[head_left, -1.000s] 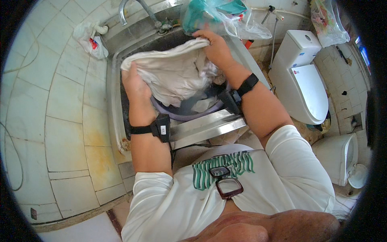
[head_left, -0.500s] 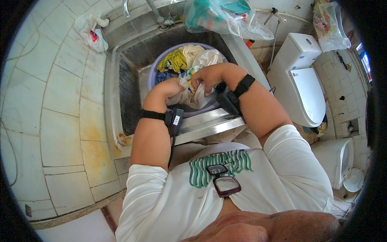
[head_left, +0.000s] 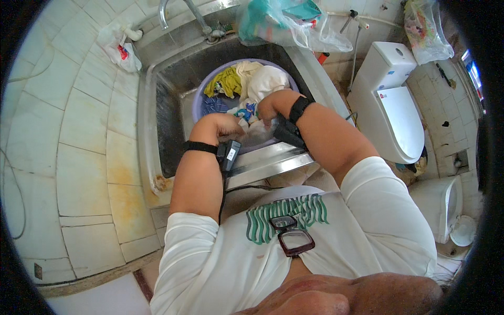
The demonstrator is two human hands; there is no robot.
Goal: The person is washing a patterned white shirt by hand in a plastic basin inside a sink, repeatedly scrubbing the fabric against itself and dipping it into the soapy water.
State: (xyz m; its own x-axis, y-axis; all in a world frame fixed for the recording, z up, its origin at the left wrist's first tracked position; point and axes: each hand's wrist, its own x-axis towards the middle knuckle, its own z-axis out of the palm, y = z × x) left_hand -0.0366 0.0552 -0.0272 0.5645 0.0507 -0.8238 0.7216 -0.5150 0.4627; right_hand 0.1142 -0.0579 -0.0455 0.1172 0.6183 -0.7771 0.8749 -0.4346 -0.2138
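A round purple basin (head_left: pixel 197 97) full of wet clothes stands in a steel sink (head_left: pixel 270 167). At its near side my left hand (head_left: pixel 224 124) has its fingers curled on a pale cloth with a blue and coloured print (head_left: pixel 245 112). My right hand (head_left: pixel 269 107) grips the same cloth from the other side, its fingertips partly hidden by the wrist and the fabric. Beyond the hands lie a yellow-green cloth (head_left: pixel 226 81), a cream cloth (head_left: pixel 247 73) and a bunched white cloth (head_left: pixel 269 81). A blue cloth (head_left: pixel 214 106) rests by the basin's left wall.
A metal faucet (head_left: pixel 202 21) rises behind the basin. Clear plastic bags with green contents (head_left: pixel 286 21) hang over the sink's back right corner. To the right stands a white toilet (head_left: pixel 399 123). Tiled wall (head_left: pixel 81 173) borders the sink on the left.
Both hands have drawn nearer to me and lower in the basin, pulling the printed cloth along. More of the white cloth and the blue cloth now shows behind them.
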